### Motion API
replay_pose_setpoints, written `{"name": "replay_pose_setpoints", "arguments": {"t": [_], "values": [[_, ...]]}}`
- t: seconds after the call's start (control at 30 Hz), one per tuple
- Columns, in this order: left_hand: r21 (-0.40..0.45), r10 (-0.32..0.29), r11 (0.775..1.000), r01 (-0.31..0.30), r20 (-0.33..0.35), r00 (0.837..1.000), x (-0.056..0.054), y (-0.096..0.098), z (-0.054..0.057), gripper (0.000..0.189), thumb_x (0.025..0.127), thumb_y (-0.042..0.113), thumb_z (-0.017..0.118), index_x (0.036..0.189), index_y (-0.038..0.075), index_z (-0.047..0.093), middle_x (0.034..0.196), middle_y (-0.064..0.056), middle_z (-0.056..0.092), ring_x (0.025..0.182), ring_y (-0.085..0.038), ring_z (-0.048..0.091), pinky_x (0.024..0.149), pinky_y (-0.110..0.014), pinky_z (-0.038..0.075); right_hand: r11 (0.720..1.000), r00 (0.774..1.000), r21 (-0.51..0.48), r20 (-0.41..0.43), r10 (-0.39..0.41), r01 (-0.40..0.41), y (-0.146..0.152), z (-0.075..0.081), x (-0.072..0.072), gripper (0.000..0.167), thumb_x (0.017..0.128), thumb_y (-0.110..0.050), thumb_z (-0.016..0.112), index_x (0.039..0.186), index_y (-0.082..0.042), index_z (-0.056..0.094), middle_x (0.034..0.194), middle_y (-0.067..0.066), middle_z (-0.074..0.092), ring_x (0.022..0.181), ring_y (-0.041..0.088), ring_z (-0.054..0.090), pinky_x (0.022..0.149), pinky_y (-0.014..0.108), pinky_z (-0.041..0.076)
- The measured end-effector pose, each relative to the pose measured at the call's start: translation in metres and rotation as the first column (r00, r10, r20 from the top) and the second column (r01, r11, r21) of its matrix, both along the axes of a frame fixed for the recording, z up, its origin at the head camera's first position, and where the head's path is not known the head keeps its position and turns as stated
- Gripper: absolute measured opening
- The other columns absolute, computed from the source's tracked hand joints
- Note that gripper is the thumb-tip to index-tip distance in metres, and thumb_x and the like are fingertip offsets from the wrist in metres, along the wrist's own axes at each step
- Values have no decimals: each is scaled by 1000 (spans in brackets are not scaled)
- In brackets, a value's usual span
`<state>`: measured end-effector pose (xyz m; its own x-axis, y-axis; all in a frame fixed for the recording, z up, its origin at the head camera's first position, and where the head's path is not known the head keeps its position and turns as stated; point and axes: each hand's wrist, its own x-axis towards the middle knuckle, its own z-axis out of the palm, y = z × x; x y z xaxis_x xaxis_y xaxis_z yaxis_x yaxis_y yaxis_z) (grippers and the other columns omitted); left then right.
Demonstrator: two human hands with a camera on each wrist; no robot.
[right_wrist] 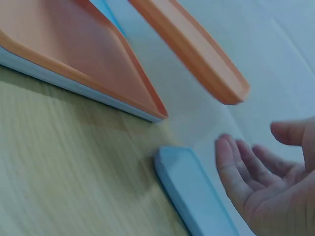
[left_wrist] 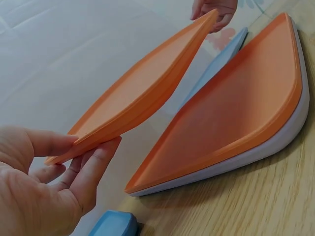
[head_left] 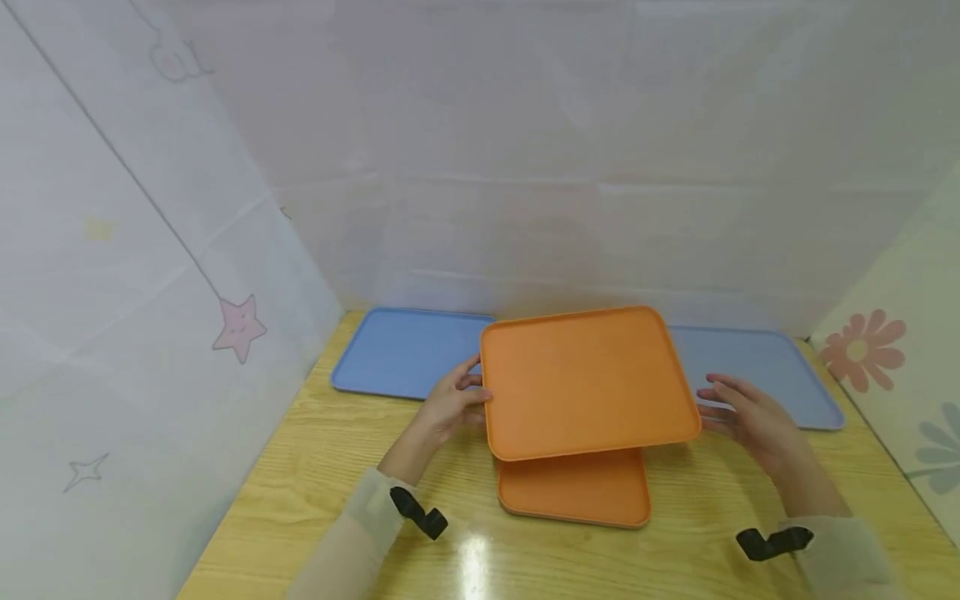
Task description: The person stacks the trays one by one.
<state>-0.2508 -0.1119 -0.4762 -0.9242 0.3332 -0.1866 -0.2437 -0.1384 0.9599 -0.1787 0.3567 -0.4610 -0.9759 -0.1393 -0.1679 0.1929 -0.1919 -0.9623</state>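
An orange tray is held up over the table, tilted, by my left hand. In the left wrist view the thumb lies on top of its edge and the fingers support it from below. My right hand is beside the tray's right end, fingers spread; the right wrist view shows a gap between that hand and the raised tray. Beneath it, a second orange tray lies on a pale one, partly hidden in the head view.
A blue tray lies at the back left of the wooden table. A paler blue tray lies at the back right, behind my right hand. White cloth walls rise at the back and sides.
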Motion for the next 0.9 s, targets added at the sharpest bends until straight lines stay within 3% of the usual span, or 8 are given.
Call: {"name": "replay_pose_setpoints", "arguments": {"t": [0.1,0.23,0.47,0.63,0.73,0.83,0.9], "values": [[34,43,999,-43,14,999,1,-2,1,78,95,-3,65,161,21,29,128,-15,56,92,-21,68,67,-38,62,981,988,-127,48,-145,150,-19,-3,11,23,106,-25,54,127,-20,48,109,-5,66,96,13,70,88,31,60],[84,99,992,-99,9,995,3,0,2,79,95,-6,63,161,20,28,128,-16,55,91,-21,68,69,-39,62,916,952,-263,105,-287,304,-58,-8,25,32,106,-25,53,132,-14,39,111,-2,60,100,14,69,94,30,57],[164,175,971,-173,1,985,6,11,1,76,97,-4,62,161,20,29,130,-15,55,91,-20,68,69,-36,62,880,947,-350,143,-287,320,-124,-10,35,33,108,-27,46,136,-16,32,117,-1,55,111,14,64,104,30,51],[201,204,959,-199,0,979,5,18,1,77,96,-3,63,160,22,30,126,-13,56,89,-21,67,65,-33,62,859,939,-379,165,-303,344,-153,-6,28,56,108,-27,47,153,-16,16,123,-1,49,111,15,63,106,34,50],[201,213,958,-206,-11,977,6,22,1,77,96,-3,64,160,22,30,124,-13,55,89,-21,66,64,-33,62,841,934,-405,164,-319,358,-164,-6,21,52,108,-25,47,153,-16,21,123,-3,52,108,14,63,105,34,50],[203,214,957,-206,-17,977,7,26,-1,77,96,-4,63,160,21,29,124,-14,54,90,-19,67,64,-34,62,798,923,-463,177,-343,386,-172,-7,14,41,107,-20,50,144,-18,31,116,-6,59,100,14,64,99,35,53],[210,218,955,-211,-12,976,9,28,-2,77,96,-5,62,161,21,29,124,-14,54,90,-19,67,65,-35,63,765,914,-500,194,-357,406,-175,-8,12,44,106,-15,50,145,-21,31,114,-7,60,95,14,63,95,35,54]]}}
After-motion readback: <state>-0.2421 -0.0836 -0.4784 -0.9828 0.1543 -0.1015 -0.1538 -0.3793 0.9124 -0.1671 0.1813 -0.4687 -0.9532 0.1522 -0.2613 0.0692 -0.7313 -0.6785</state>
